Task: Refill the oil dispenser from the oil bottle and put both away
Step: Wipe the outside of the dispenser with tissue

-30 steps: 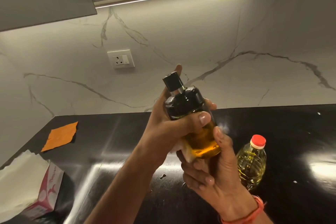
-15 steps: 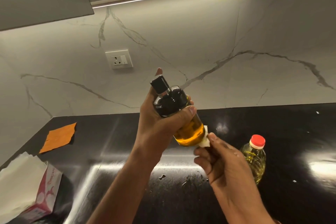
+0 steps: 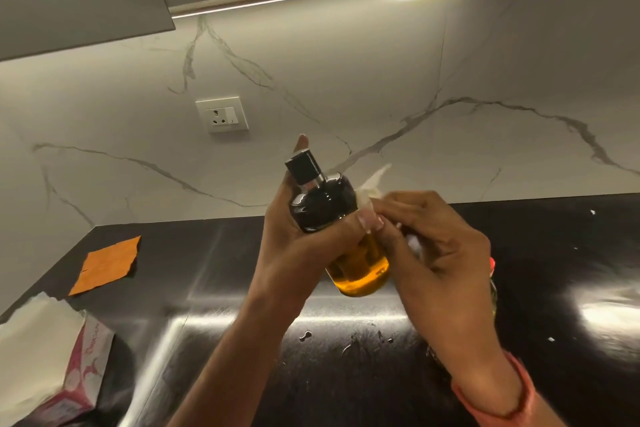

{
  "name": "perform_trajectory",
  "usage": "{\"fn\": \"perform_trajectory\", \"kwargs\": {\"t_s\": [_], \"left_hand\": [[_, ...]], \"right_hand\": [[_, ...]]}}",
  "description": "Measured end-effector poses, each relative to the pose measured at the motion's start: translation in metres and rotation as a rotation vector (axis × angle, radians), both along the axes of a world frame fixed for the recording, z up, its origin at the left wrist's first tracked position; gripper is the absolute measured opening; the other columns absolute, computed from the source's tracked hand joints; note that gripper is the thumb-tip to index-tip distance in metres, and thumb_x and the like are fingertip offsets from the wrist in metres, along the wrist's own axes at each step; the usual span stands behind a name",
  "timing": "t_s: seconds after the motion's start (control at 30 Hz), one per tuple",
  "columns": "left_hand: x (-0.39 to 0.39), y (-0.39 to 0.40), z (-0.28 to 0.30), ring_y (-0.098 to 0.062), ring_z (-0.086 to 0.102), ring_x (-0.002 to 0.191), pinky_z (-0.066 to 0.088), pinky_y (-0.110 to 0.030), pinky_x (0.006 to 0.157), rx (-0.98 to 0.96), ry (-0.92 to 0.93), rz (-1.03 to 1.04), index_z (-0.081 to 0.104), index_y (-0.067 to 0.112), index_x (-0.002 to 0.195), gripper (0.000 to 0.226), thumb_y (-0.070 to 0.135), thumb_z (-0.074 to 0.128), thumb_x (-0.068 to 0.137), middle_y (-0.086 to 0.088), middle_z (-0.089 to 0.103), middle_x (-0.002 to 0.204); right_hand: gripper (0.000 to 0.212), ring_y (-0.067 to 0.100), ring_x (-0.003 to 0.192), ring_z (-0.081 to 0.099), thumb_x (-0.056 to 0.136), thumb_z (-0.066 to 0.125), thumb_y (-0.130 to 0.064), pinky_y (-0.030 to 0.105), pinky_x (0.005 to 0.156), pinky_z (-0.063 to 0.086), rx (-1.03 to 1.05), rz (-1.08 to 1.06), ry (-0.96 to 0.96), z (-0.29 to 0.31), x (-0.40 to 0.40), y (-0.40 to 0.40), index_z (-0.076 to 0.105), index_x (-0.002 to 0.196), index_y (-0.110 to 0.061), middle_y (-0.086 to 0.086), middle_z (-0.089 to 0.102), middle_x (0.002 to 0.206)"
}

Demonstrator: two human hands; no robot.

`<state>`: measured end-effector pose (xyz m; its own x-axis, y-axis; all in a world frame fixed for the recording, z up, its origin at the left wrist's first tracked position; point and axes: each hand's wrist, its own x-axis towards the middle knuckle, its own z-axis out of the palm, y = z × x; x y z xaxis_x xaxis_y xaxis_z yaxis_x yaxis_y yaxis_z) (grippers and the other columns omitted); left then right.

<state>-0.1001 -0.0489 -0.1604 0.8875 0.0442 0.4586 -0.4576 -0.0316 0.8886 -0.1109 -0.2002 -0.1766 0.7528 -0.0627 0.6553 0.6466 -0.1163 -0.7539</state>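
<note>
Left hand (image 3: 304, 246) clamped round oil dispenser (image 3: 332, 225), thumb across dark shoulder, fingers behind; dispenser raised mid-air over black counter (image 3: 381, 374), tilted, black pump cap (image 3: 303, 166) toward 11 o'clock. Right hand (image 3: 440, 246) at 3 o'clock of it, fingers pinched on white tissue (image 3: 369, 192) pressed against dispenser side. Amber oil fills lower half: likely heavy for size, rigid, breakable, probably slick if oily. Best hold: full wrap at shoulder, not pump. Oil bottle mostly hidden behind right hand.
</note>
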Motion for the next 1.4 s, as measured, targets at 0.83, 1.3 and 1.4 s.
{"fn": "perform_trajectory", "kwargs": {"t_s": [0.83, 1.3, 1.4], "left_hand": [[0.009, 0.011, -0.017, -0.026, 0.071, 0.109, 0.055, -0.050, 0.106, 0.074, 0.098, -0.017, 0.013, 0.033, 0.166, 0.150, 0.034, 0.096, 0.040, -0.018, 0.064, 0.127], [0.015, 0.010, -0.023, -0.036, 0.071, 0.110, 0.052, -0.064, 0.104, -0.070, 0.200, 0.045, 0.021, 0.051, 0.160, 0.147, 0.069, 0.097, 0.035, -0.026, 0.059, 0.127], [0.017, 0.012, -0.028, -0.037, 0.071, 0.110, 0.052, -0.064, 0.104, -0.069, 0.200, 0.067, 0.022, 0.053, 0.159, 0.144, 0.069, 0.096, 0.036, -0.022, 0.062, 0.122]], "right_hand": [[0.021, 0.009, 0.100, 0.069, 0.090, 0.066, -0.026, 0.020, 0.083, 0.058, -0.050, -0.067, -0.121, -0.023, 0.004, 0.003, 0.072, 0.111, -0.023, -0.003, 0.072, 0.104], [0.022, 0.004, 0.098, 0.071, 0.089, 0.067, -0.029, 0.013, 0.082, 0.056, 0.028, 0.007, 0.099, -0.032, 0.018, 0.012, 0.076, 0.108, -0.022, -0.009, 0.075, 0.100], [0.025, 0.010, 0.098, 0.072, 0.088, 0.068, -0.030, 0.021, 0.080, 0.060, 0.068, 0.047, 0.172, -0.046, 0.016, 0.011, 0.076, 0.109, -0.019, -0.010, 0.076, 0.097]]}}
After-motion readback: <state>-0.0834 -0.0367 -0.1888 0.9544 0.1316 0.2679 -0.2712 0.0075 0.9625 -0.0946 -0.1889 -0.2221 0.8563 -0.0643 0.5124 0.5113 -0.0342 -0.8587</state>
